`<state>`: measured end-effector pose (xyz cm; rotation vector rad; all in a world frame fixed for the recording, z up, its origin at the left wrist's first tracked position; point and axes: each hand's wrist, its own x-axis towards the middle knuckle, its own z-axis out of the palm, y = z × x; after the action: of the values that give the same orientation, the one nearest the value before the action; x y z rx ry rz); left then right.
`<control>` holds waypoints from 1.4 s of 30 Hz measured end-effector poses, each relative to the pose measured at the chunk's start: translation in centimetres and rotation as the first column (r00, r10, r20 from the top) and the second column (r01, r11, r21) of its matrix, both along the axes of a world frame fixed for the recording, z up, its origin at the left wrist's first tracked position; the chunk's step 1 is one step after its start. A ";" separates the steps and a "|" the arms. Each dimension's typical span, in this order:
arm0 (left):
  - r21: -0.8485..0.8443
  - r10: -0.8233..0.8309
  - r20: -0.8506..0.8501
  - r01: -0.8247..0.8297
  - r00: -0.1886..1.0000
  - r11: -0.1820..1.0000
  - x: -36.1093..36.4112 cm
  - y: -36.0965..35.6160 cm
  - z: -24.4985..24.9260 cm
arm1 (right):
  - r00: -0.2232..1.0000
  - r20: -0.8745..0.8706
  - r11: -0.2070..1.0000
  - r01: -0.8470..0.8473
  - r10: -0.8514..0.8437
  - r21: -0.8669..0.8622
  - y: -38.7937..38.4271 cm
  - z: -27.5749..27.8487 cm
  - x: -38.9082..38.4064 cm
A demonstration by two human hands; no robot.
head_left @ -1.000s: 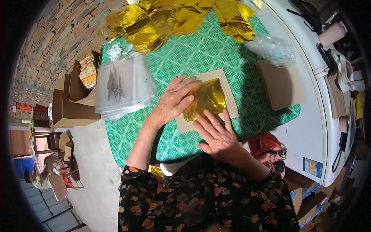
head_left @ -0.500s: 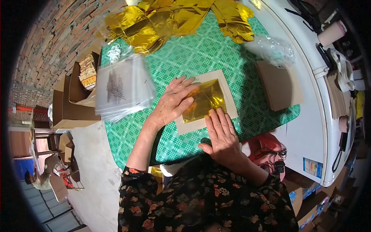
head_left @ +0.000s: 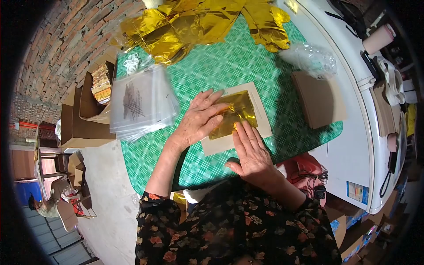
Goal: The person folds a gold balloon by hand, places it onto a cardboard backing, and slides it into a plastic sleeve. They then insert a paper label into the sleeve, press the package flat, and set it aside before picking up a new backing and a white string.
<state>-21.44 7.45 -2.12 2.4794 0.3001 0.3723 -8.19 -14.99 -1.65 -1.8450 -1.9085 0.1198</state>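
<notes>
A folded gold foil sheet (head_left: 240,106) lies on a beige card (head_left: 261,115), on the green checked tablecloth (head_left: 198,57). My left hand (head_left: 201,117) rests on the foil's left side, fingers spread and pointing up and right. On the foil's lower right part are the fingertips of my right hand (head_left: 251,152), its fingers stretched out close together and the thumb apart. Neither hand grips anything. The card's top, right and bottom edges show around the foil.
Large gold foil sheets (head_left: 190,22) cover the back of the table. Clear plastic bags (head_left: 143,101) and cardboard boxes (head_left: 86,126) are at left. At right are brown cards (head_left: 320,99) and a clear plastic bundle (head_left: 311,59). A person (head_left: 46,205) is far left.
My right hand has shifted slightly left over the foil. My left hand stays nearly in place, a touch lower. The foil and card look almost unmoved.
</notes>
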 end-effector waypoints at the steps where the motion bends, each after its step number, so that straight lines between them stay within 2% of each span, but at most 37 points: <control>1: 0.006 0.000 -0.001 0.000 1.000 1.000 0.0 0.0 0.0 | 1.000 0.004 1.000 -0.003 0.003 0.009 0.0 -0.2 0.1; 9: 0.039 0.008 -0.007 -0.007 1.000 0.999 0.0 -0.1 -0.2 | 1.000 0.029 1.000 -0.006 0.006 0.003 -0.2 -0.3 0.6; 12: 0.141 0.016 0.055 -0.024 0.998 0.990 0.3 -0.8 0.4 | 1.000 0.023 1.000 -0.011 0.011 0.009 -0.2 -0.2 0.7; 15: 0.279 0.019 0.023 -0.024 1.000 0.960 1.1 -2.3 2.0 | 1.000 0.022 1.000 -0.007 0.007 -0.005 -0.2 -0.2 0.7; 24: 0.346 0.062 -0.121 -0.016 0.991 0.938 3.2 -3.9 -0.5 | 0.998 -0.064 0.997 0.016 -0.011 0.079 -0.3 -0.3 0.6; 30: 0.362 0.083 -0.113 -0.037 0.990 0.931 3.3 -4.1 -0.5 | 0.998 -0.035 0.991 0.057 -0.053 0.119 -1.0 -1.1 0.4; 33: 0.382 0.083 -0.117 -0.032 0.990 0.923 3.3 -4.2 -0.5 | 0.991 0.073 0.993 0.105 -0.108 0.044 -2.1 -1.8 0.1; 37: 0.390 0.073 -0.127 -0.017 0.989 0.921 3.4 -4.2 -0.3 | 0.989 0.078 0.992 0.129 -0.127 -0.011 -3.3 -2.1 -0.3; 42: 0.469 0.094 -0.129 -0.023 0.987 0.883 3.5 -4.4 -0.4 | 0.987 0.086 0.990 0.138 -0.138 0.010 -3.4 -2.0 -0.6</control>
<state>-17.97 3.07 -2.52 2.9881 0.3838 0.3118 -8.75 -18.35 -3.62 -2.0025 -1.8279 -0.0098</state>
